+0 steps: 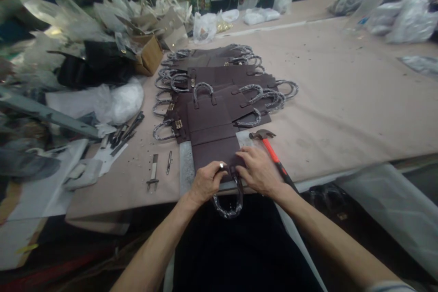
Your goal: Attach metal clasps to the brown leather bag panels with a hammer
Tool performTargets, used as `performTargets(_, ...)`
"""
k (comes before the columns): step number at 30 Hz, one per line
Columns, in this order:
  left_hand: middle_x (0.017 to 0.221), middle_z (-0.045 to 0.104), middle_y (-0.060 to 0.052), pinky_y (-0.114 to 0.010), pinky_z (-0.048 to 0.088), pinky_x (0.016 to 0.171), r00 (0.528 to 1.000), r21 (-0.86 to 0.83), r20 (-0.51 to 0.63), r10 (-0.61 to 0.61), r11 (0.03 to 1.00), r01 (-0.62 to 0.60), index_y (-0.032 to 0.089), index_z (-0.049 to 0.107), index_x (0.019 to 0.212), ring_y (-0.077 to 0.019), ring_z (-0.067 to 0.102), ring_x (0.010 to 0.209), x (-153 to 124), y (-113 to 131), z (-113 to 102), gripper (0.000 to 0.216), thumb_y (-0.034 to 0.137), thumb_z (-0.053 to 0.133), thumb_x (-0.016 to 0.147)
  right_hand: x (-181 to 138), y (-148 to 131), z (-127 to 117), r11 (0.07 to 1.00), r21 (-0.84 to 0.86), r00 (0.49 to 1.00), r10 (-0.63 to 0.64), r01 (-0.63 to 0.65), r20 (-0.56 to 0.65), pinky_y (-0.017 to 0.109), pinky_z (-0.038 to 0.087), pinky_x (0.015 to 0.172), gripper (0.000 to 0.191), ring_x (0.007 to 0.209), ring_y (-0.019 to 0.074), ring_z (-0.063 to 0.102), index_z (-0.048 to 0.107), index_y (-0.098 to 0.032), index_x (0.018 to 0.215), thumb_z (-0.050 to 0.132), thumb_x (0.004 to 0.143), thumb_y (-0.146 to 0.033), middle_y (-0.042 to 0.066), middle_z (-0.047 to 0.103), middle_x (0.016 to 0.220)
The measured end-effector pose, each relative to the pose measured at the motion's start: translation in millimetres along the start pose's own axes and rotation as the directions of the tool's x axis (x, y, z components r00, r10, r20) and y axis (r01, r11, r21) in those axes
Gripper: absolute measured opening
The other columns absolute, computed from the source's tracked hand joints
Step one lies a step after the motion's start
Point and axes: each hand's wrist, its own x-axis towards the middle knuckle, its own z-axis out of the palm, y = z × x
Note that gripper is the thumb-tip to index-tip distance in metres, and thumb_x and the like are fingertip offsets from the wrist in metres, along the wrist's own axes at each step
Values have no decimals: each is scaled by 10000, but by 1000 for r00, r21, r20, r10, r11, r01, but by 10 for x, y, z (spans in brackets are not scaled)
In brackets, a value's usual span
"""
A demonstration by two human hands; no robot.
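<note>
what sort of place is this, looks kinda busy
Most likely a handbag-making workshop: overlapping dark brown bag panels with plastic-wrapped handles lie on a large worktable, beside a claw hammer.

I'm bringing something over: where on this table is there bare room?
Widest: the stretch of table right of the brown bag panels and claw hammer, reaching toward the plastic bags at far right. Smaller: a patch between the pronged tool and the table's near-left corner. Crowded: the far-left side, around the cardboard box, and the near middle, around left hand and right hand.

Hands (258, 169) at dark brown panel (214, 153)
</note>
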Motion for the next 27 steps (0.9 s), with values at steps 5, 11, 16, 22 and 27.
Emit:
performTargets(5, 934, 772, -40, -306, 608, 855, 985, -97, -39, -170, 981, 165, 212, 702, 961, -186, 741, 867, 54, -27, 62, 111, 227, 603, 915, 55, -292, 389, 988, 115, 989, -112, 101, 98, 471, 399, 1017, 345, 1156, 294, 510, 627, -185, 1250, 548, 913, -194, 127, 609, 1243)
performTargets(11, 881, 766, -49, -325, 640, 773, 853, -442, -134, -504, 801, 404, 169, 658, 992, -193, 754, 800, 176, -8, -96, 260, 407, 602, 903, 23, -255, 440, 987, 144, 992, -88, 75, 88, 477, 360, 1058, 378, 1185, 295, 486, 628, -180, 1277, 567, 904, -207, 120, 595, 1264)
performTargets(16, 865, 757, -66, -310, 600, 721, 749, -75, -332, -573, 808, 585, 159, 682, 1062, -212, 737, 772, 158, -205, -732, 316, 401, 559, 901, 49, -253, 410, 982, 180, 993, -80, 64, 84, 489, 362, 1062, 376, 1184, 300, 496, 638, -182, 1263, 575, 893, -214, 127, 600, 1267)
performTargets(22, 965, 779, -154, -351, 539, 808, 684, 624, -299, -666, 406, 668, 161, 750, 1009, -319, 735, 980, 133, -582, -1323, 324, 360, 504, 940, 51, -233, 430, 983, 164, 993, -95, 83, 68, 488, 369, 1066, 359, 1197, 309, 513, 645, -165, 1242, 563, 896, -218, 130, 615, 1259)
performTargets(27, 1038, 771, -208, -339, 533, 817, 610, 707, -286, -739, 267, 655, 134, 762, 1024, -330, 733, 1031, 184, -756, -1589, 312, 330, 539, 928, 68, -175, 489, 985, 127, 991, -127, 121, 38, 499, 390, 1036, 334, 1181, 322, 533, 648, -168, 1229, 525, 930, -251, 138, 623, 1265)
